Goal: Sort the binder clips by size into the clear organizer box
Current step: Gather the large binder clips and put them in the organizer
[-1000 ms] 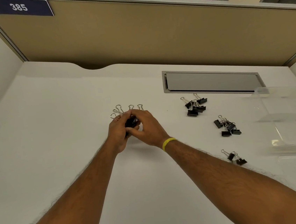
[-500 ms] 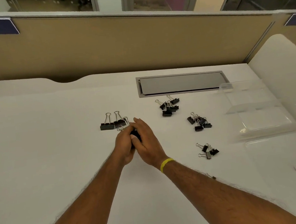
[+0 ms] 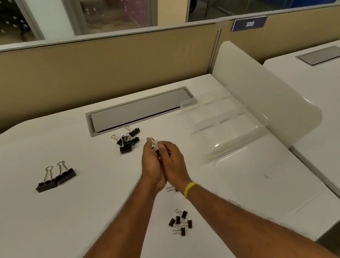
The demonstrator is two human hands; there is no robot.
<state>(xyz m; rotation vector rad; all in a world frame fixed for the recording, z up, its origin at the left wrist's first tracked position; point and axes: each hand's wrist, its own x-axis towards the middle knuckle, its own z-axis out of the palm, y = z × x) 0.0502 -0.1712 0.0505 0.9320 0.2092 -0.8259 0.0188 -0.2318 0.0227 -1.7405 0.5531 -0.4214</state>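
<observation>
Head view: hands (image 3: 163, 169) clasp black binder clips (image 3: 154, 144); wire loops protrude.

The left hand (image 3: 150, 164) and right hand (image 3: 173, 163) hide most of the clips (image 3: 154, 144) between them. Just below the hands, one small clip (image 3: 169, 189) is half covered.
</observation>
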